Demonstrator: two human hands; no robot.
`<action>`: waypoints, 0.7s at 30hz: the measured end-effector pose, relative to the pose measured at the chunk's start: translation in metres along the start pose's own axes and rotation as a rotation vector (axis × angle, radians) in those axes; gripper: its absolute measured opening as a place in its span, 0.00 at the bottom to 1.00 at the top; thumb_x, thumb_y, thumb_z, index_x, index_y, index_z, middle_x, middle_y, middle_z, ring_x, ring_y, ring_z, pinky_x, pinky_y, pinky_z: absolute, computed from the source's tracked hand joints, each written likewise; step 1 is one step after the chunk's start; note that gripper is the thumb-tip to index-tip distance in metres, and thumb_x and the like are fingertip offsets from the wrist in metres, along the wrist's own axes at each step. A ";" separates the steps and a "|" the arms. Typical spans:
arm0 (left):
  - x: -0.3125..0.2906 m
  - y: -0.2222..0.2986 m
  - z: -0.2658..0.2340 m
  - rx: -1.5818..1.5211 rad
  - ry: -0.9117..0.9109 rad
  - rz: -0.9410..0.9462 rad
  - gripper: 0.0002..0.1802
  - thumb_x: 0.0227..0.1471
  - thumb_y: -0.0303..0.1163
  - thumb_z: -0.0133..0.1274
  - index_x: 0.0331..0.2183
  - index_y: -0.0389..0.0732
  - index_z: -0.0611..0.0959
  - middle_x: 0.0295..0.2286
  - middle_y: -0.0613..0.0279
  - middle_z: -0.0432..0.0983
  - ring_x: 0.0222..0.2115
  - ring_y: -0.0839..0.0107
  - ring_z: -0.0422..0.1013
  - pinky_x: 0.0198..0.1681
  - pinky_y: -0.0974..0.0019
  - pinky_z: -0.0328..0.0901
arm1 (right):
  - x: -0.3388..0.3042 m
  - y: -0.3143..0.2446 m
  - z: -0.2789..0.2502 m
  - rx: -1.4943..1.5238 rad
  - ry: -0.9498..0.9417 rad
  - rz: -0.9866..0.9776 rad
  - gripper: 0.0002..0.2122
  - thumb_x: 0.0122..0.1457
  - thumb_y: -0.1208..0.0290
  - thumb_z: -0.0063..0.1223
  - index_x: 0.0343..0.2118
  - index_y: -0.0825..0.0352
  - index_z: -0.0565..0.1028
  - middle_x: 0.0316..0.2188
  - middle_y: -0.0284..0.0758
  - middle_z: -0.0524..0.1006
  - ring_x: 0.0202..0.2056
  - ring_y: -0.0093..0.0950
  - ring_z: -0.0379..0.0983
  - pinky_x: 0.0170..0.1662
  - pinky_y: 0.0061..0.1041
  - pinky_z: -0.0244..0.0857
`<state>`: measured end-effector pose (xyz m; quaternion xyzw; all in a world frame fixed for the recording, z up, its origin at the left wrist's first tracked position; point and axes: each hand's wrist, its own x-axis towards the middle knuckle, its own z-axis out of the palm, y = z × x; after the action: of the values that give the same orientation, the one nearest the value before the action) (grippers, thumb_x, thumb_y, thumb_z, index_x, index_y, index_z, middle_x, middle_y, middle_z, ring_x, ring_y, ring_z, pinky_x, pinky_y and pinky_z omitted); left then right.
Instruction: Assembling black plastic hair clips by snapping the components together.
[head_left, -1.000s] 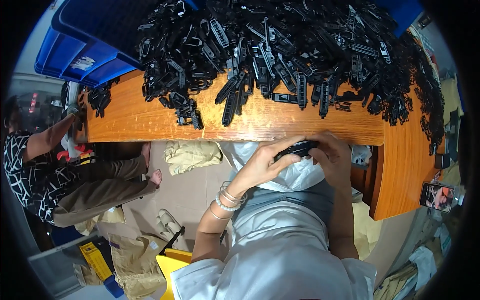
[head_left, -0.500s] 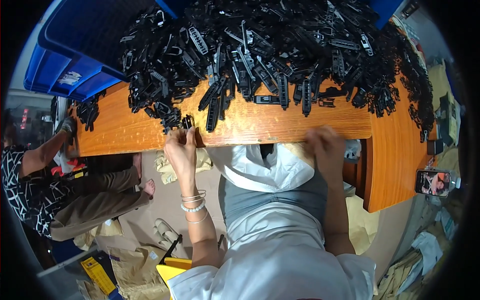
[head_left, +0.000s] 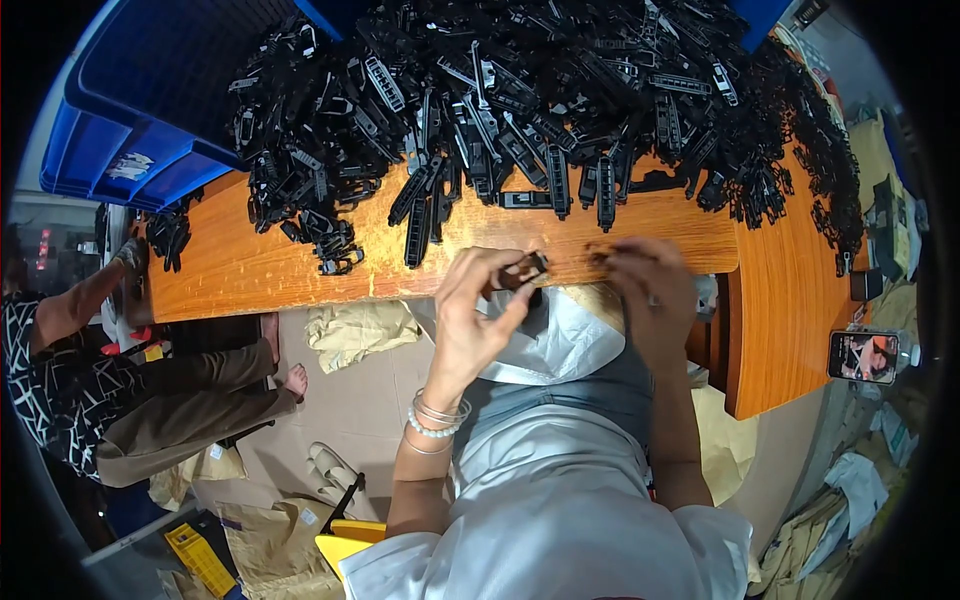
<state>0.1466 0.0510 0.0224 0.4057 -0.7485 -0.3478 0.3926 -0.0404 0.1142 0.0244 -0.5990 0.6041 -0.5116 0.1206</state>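
Over the table's front edge, my left hand [head_left: 470, 312] pinches a short black plastic part [head_left: 528, 268] between thumb and fingers. My right hand [head_left: 652, 285], smeared by motion, is a little to the right with its fingers drawn together. A small dark blur at its fingertips is too unclear to name. Behind both hands, a big heap of black plastic parts [head_left: 560, 110], many long and slotted, covers the back of the wooden table [head_left: 680, 230]. A white bag [head_left: 555, 340] lies open on my lap below the hands.
A blue crate [head_left: 130, 140] stands at the table's left. Another person's arm [head_left: 85, 300] reaches to the table there. At the right, a phone [head_left: 864, 357] stands beyond the table's side section [head_left: 780, 340]. Brown paper packages [head_left: 275, 550] lie on the floor.
My left hand has moved right from near the heap's left end, carrying the black part toward my right hand. My right hand stays at about the same place, still blurred.
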 end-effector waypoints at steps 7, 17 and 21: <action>-0.001 0.015 0.005 -0.218 -0.101 -0.045 0.18 0.32 0.20 0.57 0.33 0.34 0.77 0.23 0.62 0.68 0.21 0.75 0.61 0.26 0.75 0.60 | 0.006 -0.012 0.014 0.029 -0.153 -0.122 0.09 0.39 0.82 0.56 0.26 0.65 0.75 0.32 0.34 0.71 0.32 0.33 0.66 0.34 0.28 0.61; 0.011 0.029 0.014 -0.046 -0.189 0.170 0.18 0.33 0.19 0.58 0.33 0.32 0.76 0.23 0.60 0.68 0.23 0.73 0.65 0.27 0.73 0.61 | -0.008 -0.015 0.010 0.327 -0.242 0.167 0.06 0.46 0.79 0.51 0.30 0.69 0.72 0.30 0.35 0.69 0.31 0.27 0.65 0.32 0.20 0.59; 0.025 0.034 0.039 -0.006 -0.252 0.402 0.20 0.35 0.20 0.52 0.37 0.33 0.72 0.25 0.54 0.64 0.27 0.58 0.64 0.29 0.62 0.61 | -0.013 -0.014 0.002 0.460 -0.084 0.490 0.05 0.53 0.78 0.44 0.32 0.73 0.70 0.28 0.33 0.69 0.29 0.20 0.64 0.31 0.17 0.58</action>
<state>0.0922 0.0515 0.0410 0.2006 -0.8562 -0.3128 0.3589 -0.0272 0.1282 0.0285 -0.4137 0.5932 -0.5654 0.3967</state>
